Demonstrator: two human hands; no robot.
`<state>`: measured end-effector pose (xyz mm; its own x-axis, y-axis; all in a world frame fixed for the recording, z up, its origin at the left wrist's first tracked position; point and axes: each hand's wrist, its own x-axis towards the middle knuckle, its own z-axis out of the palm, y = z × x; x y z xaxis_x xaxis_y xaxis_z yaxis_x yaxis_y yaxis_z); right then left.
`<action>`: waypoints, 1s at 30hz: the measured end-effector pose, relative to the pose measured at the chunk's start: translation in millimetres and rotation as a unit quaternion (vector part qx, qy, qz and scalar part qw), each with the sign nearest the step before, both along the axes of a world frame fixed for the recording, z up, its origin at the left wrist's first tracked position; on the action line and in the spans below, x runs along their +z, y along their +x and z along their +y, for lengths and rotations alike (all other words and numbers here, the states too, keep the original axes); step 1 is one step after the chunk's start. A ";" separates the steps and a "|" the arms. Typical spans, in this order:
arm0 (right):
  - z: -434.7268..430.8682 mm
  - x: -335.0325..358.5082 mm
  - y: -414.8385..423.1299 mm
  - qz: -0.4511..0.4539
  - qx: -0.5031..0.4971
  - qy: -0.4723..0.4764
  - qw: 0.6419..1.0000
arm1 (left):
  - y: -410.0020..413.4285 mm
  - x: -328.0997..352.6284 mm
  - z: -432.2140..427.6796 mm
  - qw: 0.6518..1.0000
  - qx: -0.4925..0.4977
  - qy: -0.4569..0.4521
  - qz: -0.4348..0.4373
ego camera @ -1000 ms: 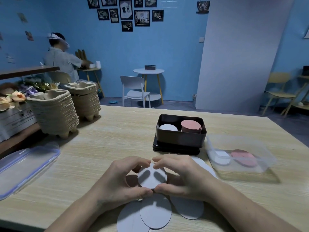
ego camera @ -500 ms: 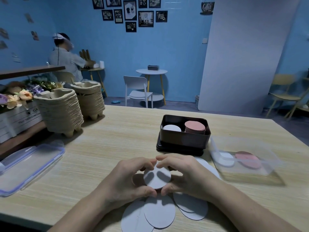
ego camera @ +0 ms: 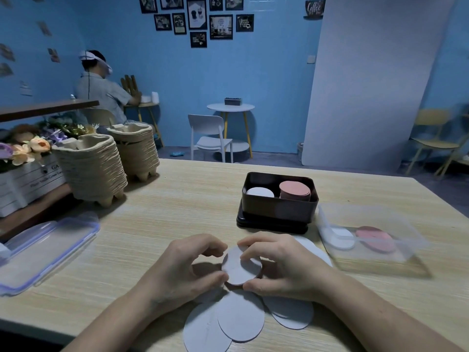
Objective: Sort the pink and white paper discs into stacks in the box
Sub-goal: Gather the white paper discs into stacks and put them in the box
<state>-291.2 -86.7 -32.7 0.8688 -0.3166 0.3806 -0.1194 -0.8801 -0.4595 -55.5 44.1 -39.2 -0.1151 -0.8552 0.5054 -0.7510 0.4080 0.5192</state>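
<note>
We note left hand [ego camera: 182, 270] and right hand [ego camera: 281, 265] pinching 1 thin stack of white discs [ego camera: 241, 269] by its rim, over the surface [ego camera: 177, 199]. We judge: squaring step. Next: lift it onto the white pile [ego camera: 260, 192] in the black box [ego camera: 279, 212].

The table [ego camera: 177, 199] looks like pale matt wood grain, the discs [ego camera: 241, 318] are smooth matt paper, the box [ego camera: 276, 209] is dark with a slight sheen, the tub [ego camera: 406, 240] is clear plastic, and the trays [ego camera: 94, 171] are rough pulp.
</note>
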 end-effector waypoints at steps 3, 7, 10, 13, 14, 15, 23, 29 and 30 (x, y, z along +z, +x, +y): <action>0.1 1.2 -3.1 -0.002 -0.009 0.006 1.000 | 4.4 2.8 6.9 1.000 0.017 0.009 -0.003; -2.4 2.6 -9.2 -0.004 -0.021 0.020 1.000 | 19.6 5.5 18.5 0.995 0.017 0.057 -0.075; -2.2 4.0 -11.0 0.002 -0.026 0.016 1.000 | 29.7 6.7 26.1 0.987 0.008 0.121 -0.106; -0.9 4.7 -11.4 0.009 -0.029 0.018 0.999 | 34.5 5.9 28.6 0.983 0.011 0.149 -0.102; -0.5 4.8 -11.4 0.011 -0.030 0.019 0.999 | 34.3 5.7 28.1 0.984 0.017 0.150 -0.097; -0.3 4.8 -11.5 0.012 -0.030 0.020 0.999 | 33.3 5.5 27.1 0.984 0.023 0.148 -0.093; -4.0 2.3 -13.6 0.035 -0.043 0.021 0.998 | 27.0 0.7 16.0 0.995 0.059 0.080 -0.025; -5.0 1.3 -10.1 0.027 -0.017 0.018 0.999 | 11.9 1.0 8.3 0.997 0.056 0.034 0.036; -4.0 2.0 -9.2 0.023 -0.009 0.016 1.000 | 7.8 1.9 6.1 0.997 0.053 0.033 0.034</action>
